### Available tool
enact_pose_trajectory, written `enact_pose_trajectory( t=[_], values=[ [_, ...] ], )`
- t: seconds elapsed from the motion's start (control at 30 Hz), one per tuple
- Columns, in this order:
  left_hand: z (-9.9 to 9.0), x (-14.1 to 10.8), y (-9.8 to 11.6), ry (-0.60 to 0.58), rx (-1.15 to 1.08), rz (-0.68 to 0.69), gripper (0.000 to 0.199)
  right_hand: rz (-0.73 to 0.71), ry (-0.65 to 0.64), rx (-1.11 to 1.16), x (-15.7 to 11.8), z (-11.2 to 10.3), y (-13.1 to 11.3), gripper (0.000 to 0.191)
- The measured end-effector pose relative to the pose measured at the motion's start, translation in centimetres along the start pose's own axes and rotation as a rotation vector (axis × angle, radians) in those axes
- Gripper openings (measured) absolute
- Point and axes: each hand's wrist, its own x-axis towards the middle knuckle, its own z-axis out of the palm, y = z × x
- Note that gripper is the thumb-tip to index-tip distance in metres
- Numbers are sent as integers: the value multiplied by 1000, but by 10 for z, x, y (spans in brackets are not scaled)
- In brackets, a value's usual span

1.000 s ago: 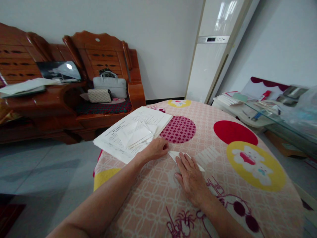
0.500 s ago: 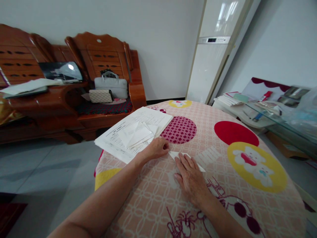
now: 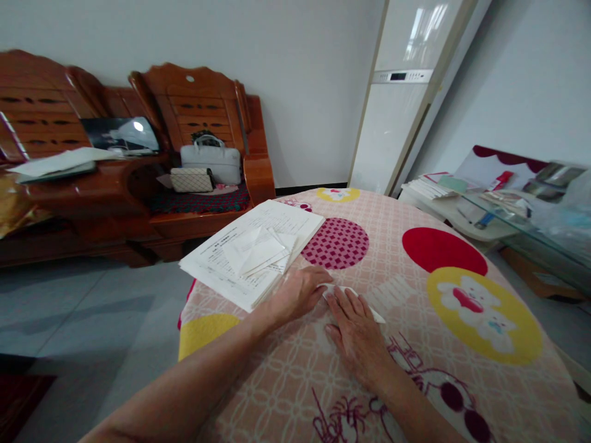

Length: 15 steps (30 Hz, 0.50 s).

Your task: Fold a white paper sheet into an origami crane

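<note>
A small folded white paper (image 3: 377, 315) lies on the patterned tablecloth (image 3: 286, 381), mostly covered by my hands. My right hand (image 3: 357, 335) rests flat over its middle with the fingers stretched out, pressing it to the cloth. At the paper's left end, my left hand (image 3: 302, 294) has its fingers bent and closed on the tip; the exact grip is partly hidden. Up and to the left is a stack of printed sheets (image 3: 221, 267), with several folded white papers (image 3: 265, 251) on top.
Beyond the round table stand a wooden bench (image 3: 198, 111) with a grey handbag (image 3: 211, 163) and a tall white air conditioner (image 3: 388, 123). To the right, a glass-topped side table (image 3: 521, 227) holds papers, a red item and a plastic bag.
My left hand has moved slightly right, its fingers reaching from beside the paper's left tip onto it. The right hand stays flat on the paper. The whole view has shifted slightly.
</note>
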Motion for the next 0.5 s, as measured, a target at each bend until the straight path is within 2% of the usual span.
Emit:
enact_pose_trajectory(
  t=[0.07, 0.17, 0.23, 0.4, 0.5],
  values=[
    [12, -13, 12, -121, 51, 81, 26, 2, 12, 21, 0, -2, 0, 51],
    [28, -32, 20, -116, 156, 119, 43, -29, 32, 100, -1, -8, 4, 51],
    [33, -41, 22, -119, 209, 127, 47, -41, 72, 168, -3, -12, 12, 45],
    [31, -45, 25, -185, 309, 120, 48, 100, 212, 211, -7, -20, 34, 33],
    [27, -43, 26, -192, 283, 107, 48, 173, 252, 304, -6, -26, 41, 30]
  ],
)
